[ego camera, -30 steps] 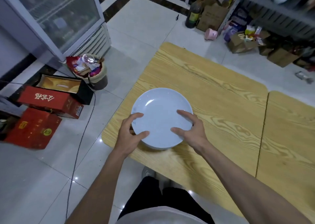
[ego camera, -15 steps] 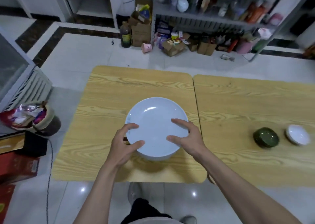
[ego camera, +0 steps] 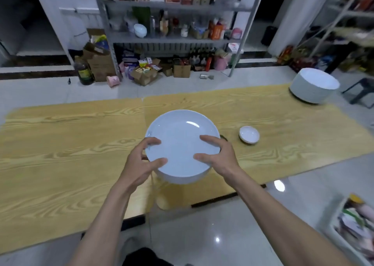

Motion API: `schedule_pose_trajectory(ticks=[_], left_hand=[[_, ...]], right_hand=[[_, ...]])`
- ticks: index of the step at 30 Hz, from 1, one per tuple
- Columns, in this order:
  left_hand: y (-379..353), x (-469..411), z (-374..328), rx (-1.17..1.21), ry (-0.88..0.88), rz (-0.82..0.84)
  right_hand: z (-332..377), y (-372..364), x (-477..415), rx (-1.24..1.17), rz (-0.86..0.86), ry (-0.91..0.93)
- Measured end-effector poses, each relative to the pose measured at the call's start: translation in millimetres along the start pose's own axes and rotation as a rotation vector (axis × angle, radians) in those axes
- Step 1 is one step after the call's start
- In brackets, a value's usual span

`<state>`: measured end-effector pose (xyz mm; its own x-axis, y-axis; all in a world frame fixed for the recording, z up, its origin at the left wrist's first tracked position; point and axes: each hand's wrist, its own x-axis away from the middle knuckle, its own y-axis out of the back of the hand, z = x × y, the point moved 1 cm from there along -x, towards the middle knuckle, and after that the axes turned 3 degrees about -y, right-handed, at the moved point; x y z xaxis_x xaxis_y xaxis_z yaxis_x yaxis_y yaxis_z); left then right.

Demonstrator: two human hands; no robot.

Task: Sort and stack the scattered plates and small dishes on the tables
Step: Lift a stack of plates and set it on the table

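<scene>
Over the seam where the two halves of the table (ego camera: 70,164) meet, a pale plate (ego camera: 180,140) is carried in a two-handed grip. The left hand (ego camera: 141,160) and right hand (ego camera: 218,156) each clamp its near rim, thumbs on top and fingers curled beneath. The thick edge below suggests more plates ride under it, though how many cannot be told.

The main risk is a slip. The glaze looks smooth, both hands sit on the near side, and the far half hangs unsupported, so a tilt away from the person could let lower plates slide out. The load seems to hover near the table's near edge, so a drop could reach the tiled floor (ego camera: 202,225) and shatter.

To the right lie small white dishes (ego camera: 249,134), and a dark rim (ego camera: 223,137) peeks out just beside the right hand. The load hides most of it, so a low sweep rightward could knock either.

A tall stack of white plates (ego camera: 314,85) stands at the far right corner, close to the table's edge. Setting this load on it off-centre could tip it over.
</scene>
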<state>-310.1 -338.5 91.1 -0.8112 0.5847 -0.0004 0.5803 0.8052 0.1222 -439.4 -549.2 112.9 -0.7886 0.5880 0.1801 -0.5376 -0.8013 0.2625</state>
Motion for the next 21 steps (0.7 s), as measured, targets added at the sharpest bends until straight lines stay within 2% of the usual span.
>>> schedule_pose_trajectory(ticks=[10, 21], left_hand=[[-157, -73, -31, -0.027, -0.019, 0.18], [-311, -212, -39, -0.112, -0.063, 0.222]], right_hand=[[-32, 158, -29, -0.079, -0.193, -0.035], [-59, 306, -149, -0.124, -0.276, -0.04]])
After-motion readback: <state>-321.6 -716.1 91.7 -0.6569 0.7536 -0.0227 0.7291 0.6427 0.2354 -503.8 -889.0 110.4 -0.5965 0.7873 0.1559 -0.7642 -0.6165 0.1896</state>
